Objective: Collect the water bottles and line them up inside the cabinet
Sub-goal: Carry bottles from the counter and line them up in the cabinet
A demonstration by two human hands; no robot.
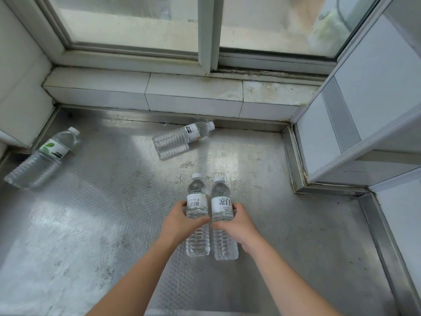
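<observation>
Two clear water bottles with white caps stand side by side in the middle of a steel surface. My left hand (177, 221) grips the left bottle (197, 201) around its middle, at the barcode label. My right hand (237, 224) grips the right bottle (222, 204), whose white label carries black characters. A third bottle (182, 136) lies on its side near the back ledge. A fourth bottle (43, 156) with a green leaf label lies on its side at the far left.
The embossed steel floor (102, 213) is bounded by a tiled ledge (193, 96) under a window at the back. A white wall (20, 87) stands at the left. A white panelled unit (355, 115) with a steel rim closes the right side.
</observation>
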